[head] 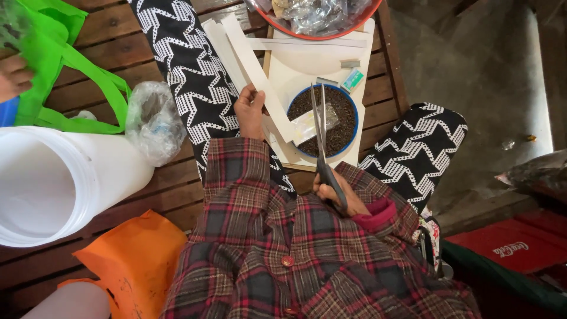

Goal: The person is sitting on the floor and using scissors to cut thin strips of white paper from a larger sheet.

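The left hand [250, 112], just left of the frame's centre, pinches a long white paper strip [260, 74] between thumb and fingers; the strip runs from the upper middle of the frame down to the bowl's rim. The right hand [339, 198], low in the centre, is closed around the handles of the scissors [321, 139], whose blades point up the frame, slightly parted, over the blue bowl [293, 106]. The bowl holds dark grains and a small clear packet [313, 122] (the blades cross just beside it). Bowl and strip lie on a pale board [295, 71] in the upper centre, with a few more strips and small flat packets near its top. A red basin [283, 26] of clear bags sits at the top edge. At the left of the frame are a white bucket [88, 177], a green bag [65, 59], a crumpled plastic bag [153, 121] and, lower, an orange bag [136, 260], all on a wooden slat floor [112, 41]. Another person's hand shows at the far left edge
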